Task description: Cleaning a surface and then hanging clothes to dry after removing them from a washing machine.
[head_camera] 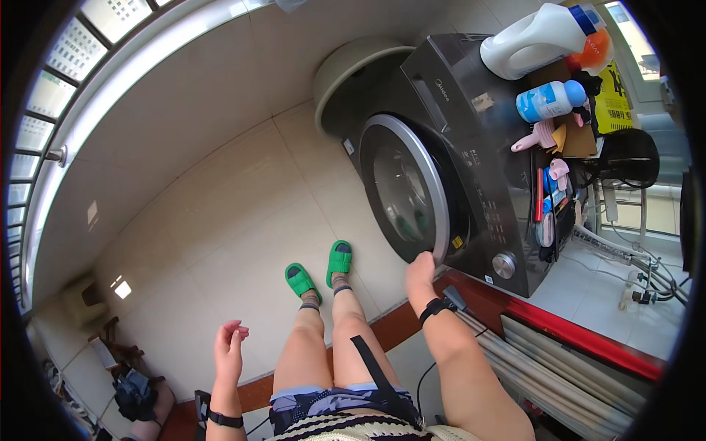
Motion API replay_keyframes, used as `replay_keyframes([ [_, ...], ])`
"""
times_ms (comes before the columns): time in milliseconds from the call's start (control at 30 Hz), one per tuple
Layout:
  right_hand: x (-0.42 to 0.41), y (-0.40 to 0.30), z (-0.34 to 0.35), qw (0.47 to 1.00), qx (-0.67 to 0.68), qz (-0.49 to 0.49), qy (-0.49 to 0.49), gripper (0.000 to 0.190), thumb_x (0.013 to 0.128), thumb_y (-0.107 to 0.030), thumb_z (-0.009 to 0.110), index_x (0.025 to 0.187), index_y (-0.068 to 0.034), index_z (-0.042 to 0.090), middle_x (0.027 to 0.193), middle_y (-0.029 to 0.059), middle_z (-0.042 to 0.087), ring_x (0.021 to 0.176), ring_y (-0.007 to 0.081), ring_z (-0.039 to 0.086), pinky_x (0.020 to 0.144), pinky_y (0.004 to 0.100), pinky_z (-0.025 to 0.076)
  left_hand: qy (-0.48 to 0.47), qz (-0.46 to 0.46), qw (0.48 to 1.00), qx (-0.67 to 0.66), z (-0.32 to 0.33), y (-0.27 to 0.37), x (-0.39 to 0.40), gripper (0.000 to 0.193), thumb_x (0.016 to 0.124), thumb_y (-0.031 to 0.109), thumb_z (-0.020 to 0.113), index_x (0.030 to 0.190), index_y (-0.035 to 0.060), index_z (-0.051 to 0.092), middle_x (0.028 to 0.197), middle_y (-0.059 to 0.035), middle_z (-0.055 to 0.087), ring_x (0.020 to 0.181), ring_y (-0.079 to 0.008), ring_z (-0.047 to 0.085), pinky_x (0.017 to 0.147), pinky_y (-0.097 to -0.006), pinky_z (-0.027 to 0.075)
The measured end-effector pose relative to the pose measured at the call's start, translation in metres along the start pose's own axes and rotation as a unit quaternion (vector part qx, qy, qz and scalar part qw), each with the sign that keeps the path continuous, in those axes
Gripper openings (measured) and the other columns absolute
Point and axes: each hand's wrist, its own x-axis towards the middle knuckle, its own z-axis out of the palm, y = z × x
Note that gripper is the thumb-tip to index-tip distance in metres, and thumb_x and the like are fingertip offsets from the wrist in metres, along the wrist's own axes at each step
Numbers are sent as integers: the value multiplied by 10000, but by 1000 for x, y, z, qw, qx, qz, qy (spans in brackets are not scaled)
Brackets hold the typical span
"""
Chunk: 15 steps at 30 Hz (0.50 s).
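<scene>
A dark Midea front-load washing machine [480, 182] stands ahead of me to the right. My right hand [422, 271] is at the near edge of its round door [405, 187], with fingers curled around the silver rim; the fingertips are hidden. Whether the door is latched or slightly ajar, I cannot tell. My left hand [229, 337] hangs in the air over the floor, well away from the machine. It holds nothing, and its fingers are loosely bent. A round control knob [504, 265] sits on the machine's front panel.
On the machine's top lie a white detergent jug [538, 41], a blue-and-white bottle [549, 101], a pink brush [534, 136] and a basket of small items [547, 206]. A large grey-green basin [331, 82] is behind the door. Long poles [529, 358] lie beside my right arm.
</scene>
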Motion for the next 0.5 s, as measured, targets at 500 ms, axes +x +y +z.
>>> replay_keyframes([
  [500, 142, -10, -36, 732, 607, 159, 265, 518, 824, -127, 600, 1299, -8, 432, 1336, 263, 383, 1195, 418, 445, 996, 435, 403, 42, 230, 952, 199, 69, 148, 297, 584, 994, 487, 266, 1249, 54, 561, 1363, -174, 493, 1395, -346, 264, 1129, -394, 184],
])
